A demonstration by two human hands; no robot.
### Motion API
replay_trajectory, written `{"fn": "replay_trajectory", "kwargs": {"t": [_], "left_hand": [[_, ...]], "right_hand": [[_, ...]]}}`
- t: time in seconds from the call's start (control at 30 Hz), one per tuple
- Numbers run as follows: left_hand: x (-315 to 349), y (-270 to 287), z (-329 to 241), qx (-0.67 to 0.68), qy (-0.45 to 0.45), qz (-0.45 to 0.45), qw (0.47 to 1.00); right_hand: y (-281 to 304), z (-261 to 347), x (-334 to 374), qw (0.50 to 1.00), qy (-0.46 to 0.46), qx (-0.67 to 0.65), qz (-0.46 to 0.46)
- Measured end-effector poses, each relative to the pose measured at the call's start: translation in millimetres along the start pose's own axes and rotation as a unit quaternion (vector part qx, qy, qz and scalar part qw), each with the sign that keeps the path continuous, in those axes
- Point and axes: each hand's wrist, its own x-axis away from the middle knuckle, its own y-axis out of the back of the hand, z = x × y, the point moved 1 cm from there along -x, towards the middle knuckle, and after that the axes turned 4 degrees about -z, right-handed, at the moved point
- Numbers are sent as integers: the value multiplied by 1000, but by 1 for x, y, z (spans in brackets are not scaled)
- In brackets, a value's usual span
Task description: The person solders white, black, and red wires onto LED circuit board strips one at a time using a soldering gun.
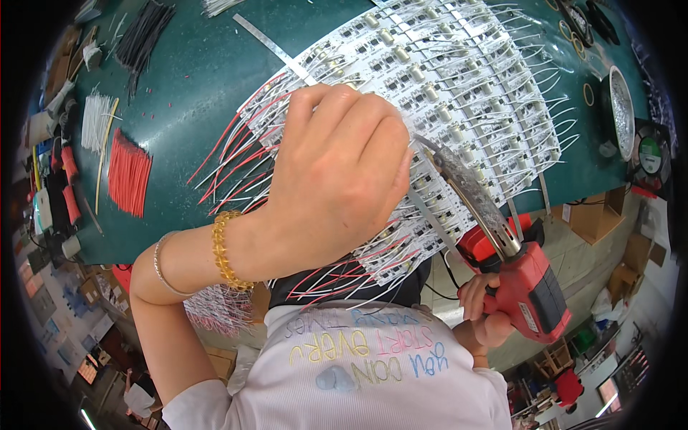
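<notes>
My left hand point(344, 158) is over a sheet of white circuit boards point(423, 89), its fingers curled closed and pressed together. Whatever they grip is hidden behind the knuckles. My right hand point(486, 309) is wrapped round the handle of a red soldering gun point(529, 290). The gun's long metal barrel slants up to the left, and its tip is close to my left fingers, over the boards. White wires point(502, 107) stick out from many rows of the sheet. Along its left and near edges, red wires point(228, 152) fan out beside white ones.
On the green table point(186, 107) lie loose bundles of red wires point(129, 172), white wires point(97, 122) and black wires point(145, 36). A round metal dish point(620, 115) and a spool point(650, 154) are at the right. Metal strips point(269, 41) run under or across the boards. A cardboard box point(595, 217) stands below the table's right edge.
</notes>
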Motion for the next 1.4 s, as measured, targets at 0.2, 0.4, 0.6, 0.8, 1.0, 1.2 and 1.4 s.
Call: {"fn": "replay_trajectory", "kwargs": {"t": [0.2, 0.4, 0.6, 0.8, 1.0, 1.2, 1.4], "left_hand": [[0, -4, -3, -13, -3, -1, 1000], [-2, -5, 0, -13, -5, -6, 1000], [6, -2, 3, -45, -9, -7, 999], [0, 35, -1, -86, -60, -73, 992], [50, 177, 154, -503, 194, -36, 841], [93, 222, 230, -440, 387, 9, 810], [97, 228, 243, -390, 369, -55, 842]], "right_hand": [[0, 1, 0, 999, 17, 0, -27], [3, 1, -9, 999, 38, 3, 22], [-22, 5, -16, 997, 58, -31, -32], [-4, -13, -28, 977, 174, -118, -9], [-15, 0, -31, 982, 146, -91, -75], [-15, -8, -31, 980, 146, -124, -53], [-21, -6, -30, 981, 144, -120, -49]]}}
